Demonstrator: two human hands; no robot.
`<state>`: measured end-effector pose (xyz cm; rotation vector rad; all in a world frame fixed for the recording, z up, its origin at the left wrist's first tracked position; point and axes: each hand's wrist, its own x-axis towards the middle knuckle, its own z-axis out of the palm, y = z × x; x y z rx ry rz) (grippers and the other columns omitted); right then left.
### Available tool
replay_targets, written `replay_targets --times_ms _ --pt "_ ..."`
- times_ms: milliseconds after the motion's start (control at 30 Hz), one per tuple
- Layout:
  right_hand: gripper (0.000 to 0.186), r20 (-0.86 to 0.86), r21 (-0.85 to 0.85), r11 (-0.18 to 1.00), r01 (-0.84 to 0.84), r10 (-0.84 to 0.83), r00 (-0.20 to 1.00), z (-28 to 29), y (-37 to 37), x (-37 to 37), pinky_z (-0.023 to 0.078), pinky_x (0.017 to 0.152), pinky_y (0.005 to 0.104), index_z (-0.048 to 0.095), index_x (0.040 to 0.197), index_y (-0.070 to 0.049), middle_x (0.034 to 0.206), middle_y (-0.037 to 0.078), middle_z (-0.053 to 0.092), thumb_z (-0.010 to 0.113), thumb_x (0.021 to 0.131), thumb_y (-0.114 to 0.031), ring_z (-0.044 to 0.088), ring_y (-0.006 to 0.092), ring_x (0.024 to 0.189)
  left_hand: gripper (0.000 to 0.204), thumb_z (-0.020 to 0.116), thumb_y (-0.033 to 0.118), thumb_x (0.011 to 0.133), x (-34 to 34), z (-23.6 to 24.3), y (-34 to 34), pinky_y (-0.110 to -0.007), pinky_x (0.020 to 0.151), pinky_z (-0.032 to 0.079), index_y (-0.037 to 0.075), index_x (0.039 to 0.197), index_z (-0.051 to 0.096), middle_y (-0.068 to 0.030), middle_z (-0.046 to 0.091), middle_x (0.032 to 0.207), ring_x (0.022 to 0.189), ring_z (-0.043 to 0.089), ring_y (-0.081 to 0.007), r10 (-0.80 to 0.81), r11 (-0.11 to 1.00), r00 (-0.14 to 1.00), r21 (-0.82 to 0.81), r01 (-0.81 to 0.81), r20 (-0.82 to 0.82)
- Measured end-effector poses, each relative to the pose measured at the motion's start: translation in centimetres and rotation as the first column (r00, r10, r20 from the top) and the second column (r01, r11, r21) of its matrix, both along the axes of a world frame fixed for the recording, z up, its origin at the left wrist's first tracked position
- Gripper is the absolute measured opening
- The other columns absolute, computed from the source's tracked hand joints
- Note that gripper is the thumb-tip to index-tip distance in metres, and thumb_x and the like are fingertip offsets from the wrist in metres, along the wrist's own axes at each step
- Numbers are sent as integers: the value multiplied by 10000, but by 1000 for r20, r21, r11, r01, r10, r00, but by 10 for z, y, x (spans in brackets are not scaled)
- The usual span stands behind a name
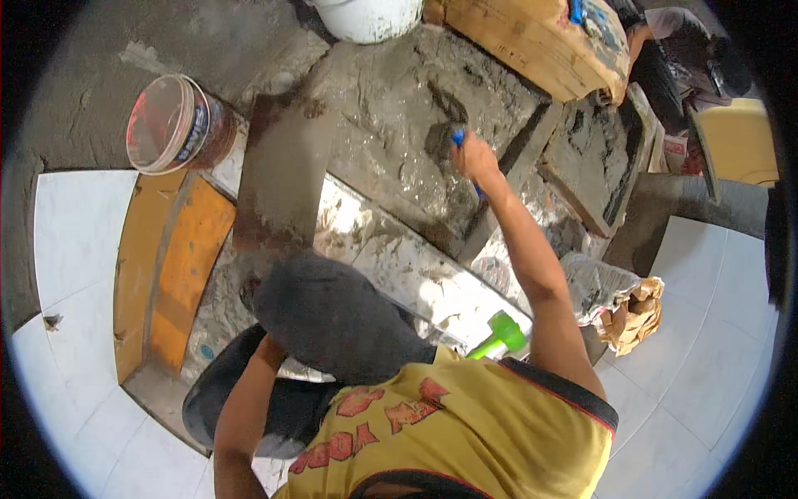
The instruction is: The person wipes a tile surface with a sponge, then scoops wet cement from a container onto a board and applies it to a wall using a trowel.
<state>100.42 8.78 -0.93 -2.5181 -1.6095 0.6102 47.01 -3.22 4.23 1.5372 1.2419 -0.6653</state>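
Note:
My right hand is closed around the blue handle of a trowel. Its mortar-coated blade lies against the wet grey mortar, and its outline is hard to make out. My left arm hangs beside my bent knee; the left hand is mostly hidden behind the dark trouser leg, so its fingers do not show. Just beyond that knee lies a flat, mortar-smeared brown sheet. A bright green mallet rests on the pale, splashed surface between my body and my right arm.
At the left stands a clear bucket; a white bucket is at the top. A cardboard box borders the mortar, near another person. A mortar-filled frame, crumpled brown paper and white tiles lie right.

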Motion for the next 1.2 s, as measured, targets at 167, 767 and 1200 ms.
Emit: replay_targets --times_ms 167,767,1200 --pt "431 187 -35 988 -148 152 970 42 3 59 522 766 541 534 1175 -48 931 255 682 655 897 -354 655 460 904 402 581 186 950 -69 92 50 -414 945 497 32 1321 570 -141 642 1282 1171 613 -323 -17 997 1000 73 17 -4" --pt "377 289 -401 829 -389 518 805 77 95 85 556 844 468 606 1109 -4 1042 233 687 627 772 -171 675 410 996 338 571 231 1001 -230 132 89 -272 757 501 -21 1221 619 -58 669 922 793 617 -124 606 681 737 284 -675 300" --pt "278 308 -116 935 -337 356 882 2 124 39 565 789 461 638 1047 -40 983 210 695 626 825 -207 694 362 946 296 543 168 1016 -221 130 83 -279 788 515 -15 1242 594 -81 657 1012 862 630 -148 693 641 628 96 -761 354"
